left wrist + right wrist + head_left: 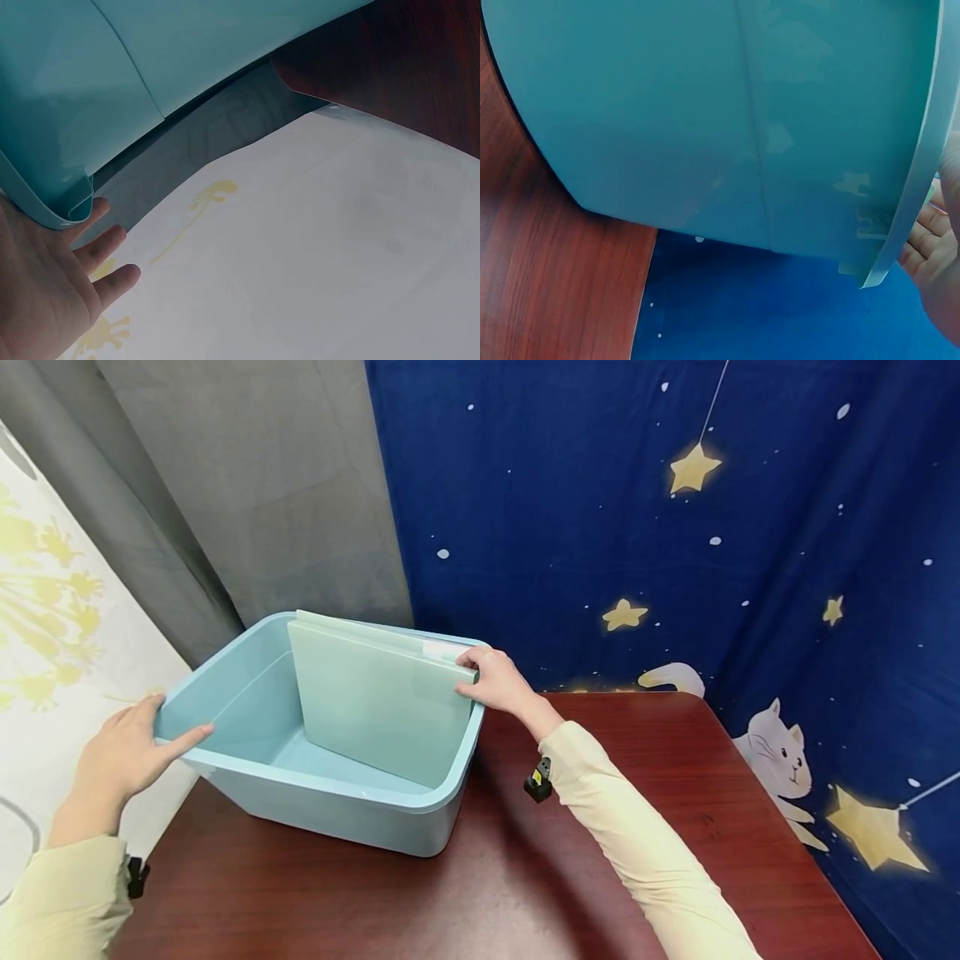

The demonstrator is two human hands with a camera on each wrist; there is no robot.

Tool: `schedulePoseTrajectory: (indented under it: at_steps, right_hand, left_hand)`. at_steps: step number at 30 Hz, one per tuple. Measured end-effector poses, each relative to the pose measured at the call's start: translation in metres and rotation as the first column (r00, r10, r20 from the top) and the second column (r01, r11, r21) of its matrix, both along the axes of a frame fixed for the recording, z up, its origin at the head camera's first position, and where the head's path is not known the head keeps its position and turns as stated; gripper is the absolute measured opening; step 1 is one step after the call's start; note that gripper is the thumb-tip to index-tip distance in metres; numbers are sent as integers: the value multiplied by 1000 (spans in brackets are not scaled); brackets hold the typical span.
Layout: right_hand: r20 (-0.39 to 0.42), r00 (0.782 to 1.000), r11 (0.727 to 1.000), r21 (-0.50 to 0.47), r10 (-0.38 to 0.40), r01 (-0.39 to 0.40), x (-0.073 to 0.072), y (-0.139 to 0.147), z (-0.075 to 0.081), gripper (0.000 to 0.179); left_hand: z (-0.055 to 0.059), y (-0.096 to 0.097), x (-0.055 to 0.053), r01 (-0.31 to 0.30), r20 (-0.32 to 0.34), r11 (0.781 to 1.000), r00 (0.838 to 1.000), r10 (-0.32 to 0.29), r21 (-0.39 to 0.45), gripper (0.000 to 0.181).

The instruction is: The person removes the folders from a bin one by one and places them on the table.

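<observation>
Light-blue rectangular plastic tub (322, 814) on brownish-red wooden table (622, 760), flat pale-green plastic folder (382, 697) upright inside, right hand (498, 681) pinching folder's corner by tub's right rim, left hand (123, 752) spread at left rim

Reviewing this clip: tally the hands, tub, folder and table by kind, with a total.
Hands: 2, the left hand and the right hand
Tub: 1, light blue
Folder: 1, pale green, standing inside the tub
Table: 1, reddish brown
Total: 5
</observation>
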State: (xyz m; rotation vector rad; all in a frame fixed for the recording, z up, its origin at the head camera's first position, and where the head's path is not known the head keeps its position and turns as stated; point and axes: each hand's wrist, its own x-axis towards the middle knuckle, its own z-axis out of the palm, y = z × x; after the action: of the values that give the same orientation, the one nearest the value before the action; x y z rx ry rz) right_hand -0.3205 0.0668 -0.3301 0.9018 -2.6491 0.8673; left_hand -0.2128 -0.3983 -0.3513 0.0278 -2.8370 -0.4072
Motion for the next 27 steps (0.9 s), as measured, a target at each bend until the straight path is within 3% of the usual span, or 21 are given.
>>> schedulePoseTrajectory:
  at_steps: [10, 16, 20, 27]
  right_hand:
    - [36, 998, 998, -5, 60, -59, 3, -7, 3, 30]
    - [17, 998, 992, -112, 60, -58, 3, -10, -2, 30]
    - [61, 997, 970, -242, 52, -35, 4, -11, -5, 33]
    - [188, 978, 893, -451, 89, 5, 4, -14, -8, 33]
  left_hand:
    - [0, 0, -3, -5, 8, 1000, 1000, 5, -1, 91]
    - [0, -1, -3, 0, 12, 1000, 1000, 0, 0, 91]
    - [-1, -2, -4, -2, 6, 1000, 1000, 1, 6, 91]
    - [-1, -3, -6, -2, 10, 1000, 1000, 2, 8, 92]
